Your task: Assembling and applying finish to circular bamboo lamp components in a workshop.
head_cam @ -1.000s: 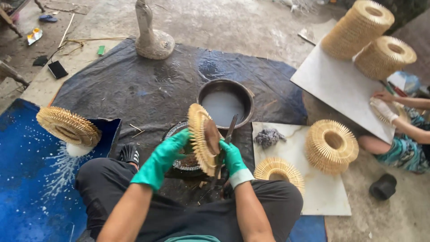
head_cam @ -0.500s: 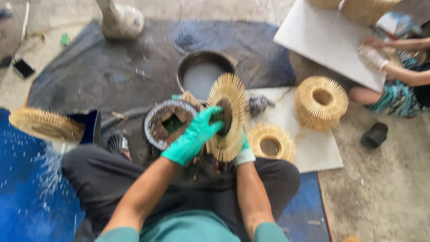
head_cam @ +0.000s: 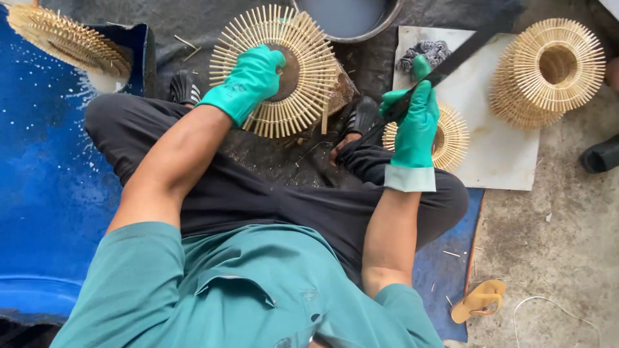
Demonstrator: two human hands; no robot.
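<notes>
The round stick disc (head_cam: 290, 71), a flat wheel of pale bamboo slivers radiating from a brown hub, is lying tilted over the person's crossed legs. The left hand (head_cam: 248, 80), in a green rubber glove, is pressing flat on the hub with fingers spread and curled over its edge, gripping it. The right hand (head_cam: 412, 122), gloved alike, is closing fully round the handle of a long dark blade (head_cam: 451, 61), which is slanting up and away from the disc to its right.

Just above the disc, a dark round metal basin (head_cam: 351, 22) is holding a grey, smooth liquid; only its lower part is showing. Right of the disc, a pale flat board (head_cam: 496, 154) is bearing a crumpled grey rag (head_cam: 425, 51), a smaller stick ring (head_cam: 448, 138) partly behind the right hand, and a tall drum-shaped stick bundle (head_cam: 548, 71) at its far edge. Left of the disc, another stick wheel (head_cam: 68, 38) is resting on a blue wet-looking surface (head_cam: 39, 161). Well below and right of the disc, a yellow sandal (head_cam: 477, 299) is lying on rough concrete
</notes>
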